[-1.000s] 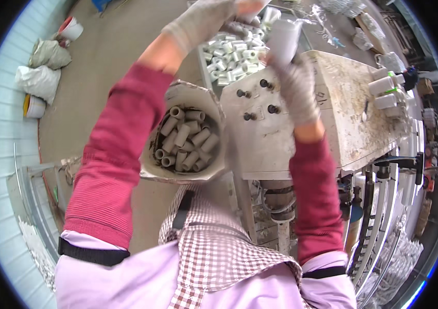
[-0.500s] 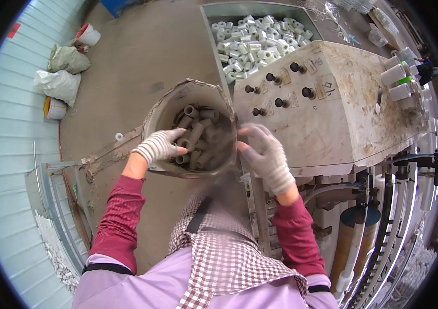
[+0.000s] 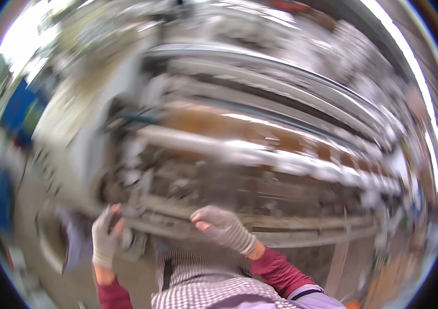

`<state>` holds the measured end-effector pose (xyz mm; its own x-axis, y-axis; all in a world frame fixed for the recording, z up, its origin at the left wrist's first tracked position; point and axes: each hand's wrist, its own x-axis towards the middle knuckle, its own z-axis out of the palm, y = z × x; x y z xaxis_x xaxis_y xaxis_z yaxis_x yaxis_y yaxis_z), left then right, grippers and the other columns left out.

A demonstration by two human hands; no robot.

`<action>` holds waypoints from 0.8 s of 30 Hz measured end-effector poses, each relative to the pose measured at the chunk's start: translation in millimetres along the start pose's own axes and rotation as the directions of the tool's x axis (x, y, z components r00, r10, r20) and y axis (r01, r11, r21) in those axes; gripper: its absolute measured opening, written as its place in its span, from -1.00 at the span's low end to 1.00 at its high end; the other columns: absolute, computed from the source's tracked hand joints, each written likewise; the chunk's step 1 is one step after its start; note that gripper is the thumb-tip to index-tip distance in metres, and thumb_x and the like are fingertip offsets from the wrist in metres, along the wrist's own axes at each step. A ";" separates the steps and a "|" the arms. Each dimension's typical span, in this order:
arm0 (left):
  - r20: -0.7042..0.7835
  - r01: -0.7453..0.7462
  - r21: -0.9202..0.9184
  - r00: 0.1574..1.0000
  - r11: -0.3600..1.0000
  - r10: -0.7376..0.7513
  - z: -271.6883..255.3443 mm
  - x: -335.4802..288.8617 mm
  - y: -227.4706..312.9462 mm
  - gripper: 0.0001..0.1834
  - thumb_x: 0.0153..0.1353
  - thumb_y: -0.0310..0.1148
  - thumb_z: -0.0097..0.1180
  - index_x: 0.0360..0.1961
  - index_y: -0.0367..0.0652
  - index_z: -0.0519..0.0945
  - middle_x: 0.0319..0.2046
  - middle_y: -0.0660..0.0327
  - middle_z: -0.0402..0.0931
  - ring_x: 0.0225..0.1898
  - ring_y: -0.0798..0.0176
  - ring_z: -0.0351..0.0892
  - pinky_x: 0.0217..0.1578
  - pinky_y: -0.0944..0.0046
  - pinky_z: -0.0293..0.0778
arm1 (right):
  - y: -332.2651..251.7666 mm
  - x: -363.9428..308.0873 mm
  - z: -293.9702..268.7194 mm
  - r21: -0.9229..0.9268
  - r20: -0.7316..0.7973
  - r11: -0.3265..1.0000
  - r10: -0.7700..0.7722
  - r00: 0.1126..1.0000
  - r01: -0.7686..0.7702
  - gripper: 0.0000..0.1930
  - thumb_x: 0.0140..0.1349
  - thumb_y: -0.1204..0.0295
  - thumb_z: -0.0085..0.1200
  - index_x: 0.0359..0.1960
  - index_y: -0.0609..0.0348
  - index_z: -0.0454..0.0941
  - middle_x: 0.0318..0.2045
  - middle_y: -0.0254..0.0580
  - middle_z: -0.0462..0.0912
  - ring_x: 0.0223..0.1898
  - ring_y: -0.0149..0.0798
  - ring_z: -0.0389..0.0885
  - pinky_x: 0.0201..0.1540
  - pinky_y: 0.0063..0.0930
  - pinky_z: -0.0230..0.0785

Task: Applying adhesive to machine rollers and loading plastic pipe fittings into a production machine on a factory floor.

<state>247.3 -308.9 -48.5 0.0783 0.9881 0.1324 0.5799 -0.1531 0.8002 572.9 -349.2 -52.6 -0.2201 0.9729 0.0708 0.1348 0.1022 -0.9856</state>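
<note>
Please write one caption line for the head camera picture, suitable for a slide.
Motion-blurred view: left hand and right hand, both gloved, raised before a long machine.

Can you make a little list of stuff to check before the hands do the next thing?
1. Picture sharp enough to judge: not ok, it is heavily smeared.
2. Left hand in view, gloved: ok.
3. Right hand in view, gloved: ok.
4. Left hand empty: cannot tell, blur hides its grip.
5. Right hand empty: cannot tell, though nothing clear shows in its curled fingers.
6. Hands close to the long machine frame: ok, both are raised just in front of its lower rail.
</note>
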 end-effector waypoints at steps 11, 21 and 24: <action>0.360 -0.289 -0.263 0.856 0.921 0.371 217.6 10.6 238.8 -0.67 0.09 -0.59 0.15 -0.06 -0.28 0.56 -0.29 0.15 0.62 -0.23 0.31 0.60 -0.16 0.33 0.49 | -23.1 -277.7 -330.7 -0.207 -0.892 0.954 -0.092 0.443 -0.219 -0.85 0.23 0.39 0.09 -0.25 0.17 0.60 -0.34 -0.23 0.67 -0.26 -0.39 0.61 -0.18 -0.51 0.47; 0.354 -0.617 -0.272 0.649 0.738 0.673 385.3 20.1 393.0 -0.82 0.10 -0.47 0.20 -0.25 -0.26 0.60 -0.39 0.16 0.61 -0.33 0.30 0.59 -0.28 0.35 0.45 | -47.3 -438.2 -631.9 -0.295 -0.955 0.954 -0.297 -0.019 -0.056 -0.67 0.20 0.42 0.17 -0.01 0.23 0.53 -0.11 -0.30 0.57 -0.14 -0.47 0.49 -0.07 -0.59 0.37; 0.309 -0.541 -0.115 0.777 0.833 0.548 426.1 5.1 412.2 -0.83 0.07 -0.50 0.19 -0.28 -0.27 0.60 -0.44 0.17 0.60 -0.39 0.32 0.59 -0.35 0.34 0.46 | -36.0 -452.0 -777.6 -0.498 -0.866 0.844 -0.496 0.062 -0.197 -0.65 0.22 0.41 0.13 0.02 0.28 0.49 -0.08 -0.22 0.57 -0.08 -0.41 0.47 0.03 -0.52 0.31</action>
<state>832.3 -361.0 32.8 0.6292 0.6886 0.3604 0.3477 -0.6641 0.6619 1418.9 -631.3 70.4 0.7559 0.1892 0.6267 0.6385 -0.0021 -0.7696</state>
